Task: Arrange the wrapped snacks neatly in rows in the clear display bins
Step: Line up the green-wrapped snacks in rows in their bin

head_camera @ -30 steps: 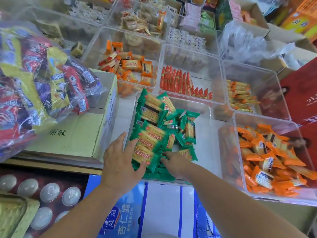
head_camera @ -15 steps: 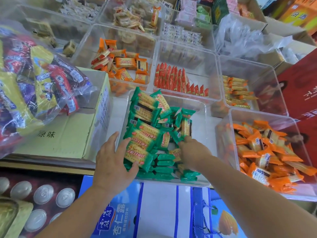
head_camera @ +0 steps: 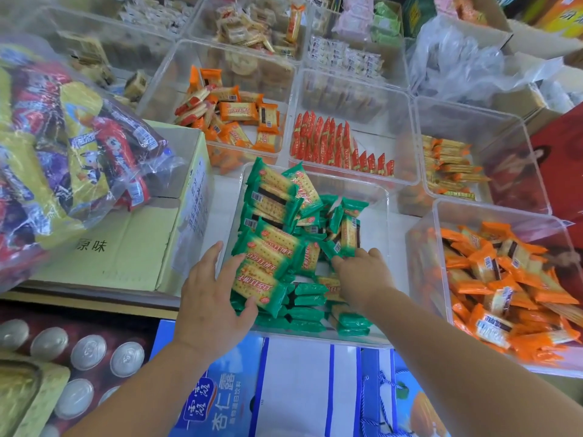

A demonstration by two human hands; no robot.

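Note:
Green wrapped cracker packs (head_camera: 271,257) fill the nearest clear bin (head_camera: 387,216). A tall leaning stack stands on its left side, and loose packs lie jumbled in the middle. A low row of green packs on edge (head_camera: 307,301) lines the front wall. My left hand (head_camera: 211,298) presses flat against the stack's left side with fingers spread, its thumb under the front pack. My right hand (head_camera: 362,272) reaches into the jumble with fingers curled, pinching the lower end of an upright green pack (head_camera: 348,234). Its fingertips are partly hidden.
A bin of loose orange packs (head_camera: 504,279) stands at the right. Behind are bins with red packs (head_camera: 331,143), orange packs (head_camera: 233,115) and yellow bars (head_camera: 448,171). On the cardboard box (head_camera: 126,247) at the left rests a bag of mixed sweets (head_camera: 63,137). Cans (head_camera: 88,351) and blue cartons (head_camera: 220,405) lie below.
My right hand has moved from the bin's front edge farther in to the loose packs in the middle. My left hand has stayed against the stack.

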